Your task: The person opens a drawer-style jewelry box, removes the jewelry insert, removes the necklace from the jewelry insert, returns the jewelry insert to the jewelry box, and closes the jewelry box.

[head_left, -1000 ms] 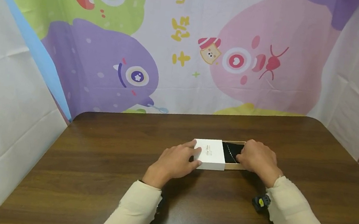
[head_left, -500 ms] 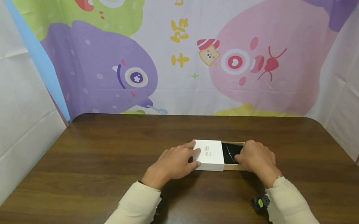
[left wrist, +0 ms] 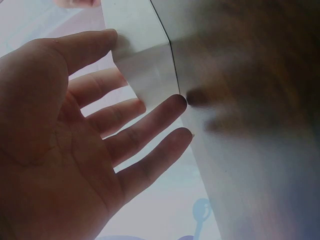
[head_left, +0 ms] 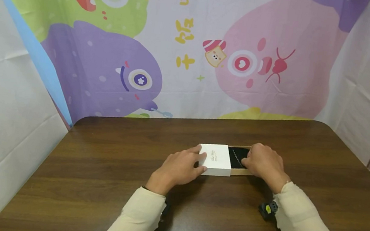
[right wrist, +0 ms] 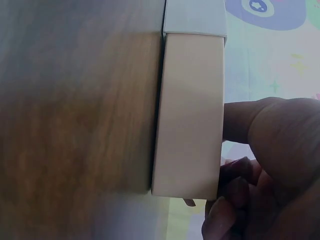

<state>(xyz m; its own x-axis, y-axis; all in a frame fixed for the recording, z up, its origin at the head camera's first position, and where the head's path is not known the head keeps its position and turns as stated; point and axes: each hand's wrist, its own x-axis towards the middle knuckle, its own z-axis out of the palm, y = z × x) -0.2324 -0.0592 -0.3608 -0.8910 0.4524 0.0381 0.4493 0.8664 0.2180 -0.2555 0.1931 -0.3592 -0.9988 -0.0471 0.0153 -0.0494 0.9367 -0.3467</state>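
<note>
A white sliding jewelry box lies on the table. Its printed sleeve [head_left: 217, 160] covers the left part, and a tan tray [right wrist: 190, 115] sticks out on the right. Inside the tray is a black pad [head_left: 236, 159] with a thin, shiny bracelet [head_left: 236, 154] across it. My left hand [head_left: 180, 165] spans the sleeve's left end, thumb at the near corner, fingers on the top and far corner, the outer fingers stretched past it. My right hand [head_left: 266, 163] reaches over the tray's right end, fingertips curled at the pad's edge. It hides that end; the pinch itself is covered.
The brown wooden table [head_left: 99, 182] extends around the box. Behind it hangs a cloth [head_left: 188, 92] printed with cartoon monsters. Pale walls [head_left: 10, 81] flank both sides. A small black device [head_left: 267, 210] sits at the right wrist.
Both hands and the box stay nearly in place. The black pad's right edge has become curved near my right fingers, and the bracelet on it has shifted slightly.
</note>
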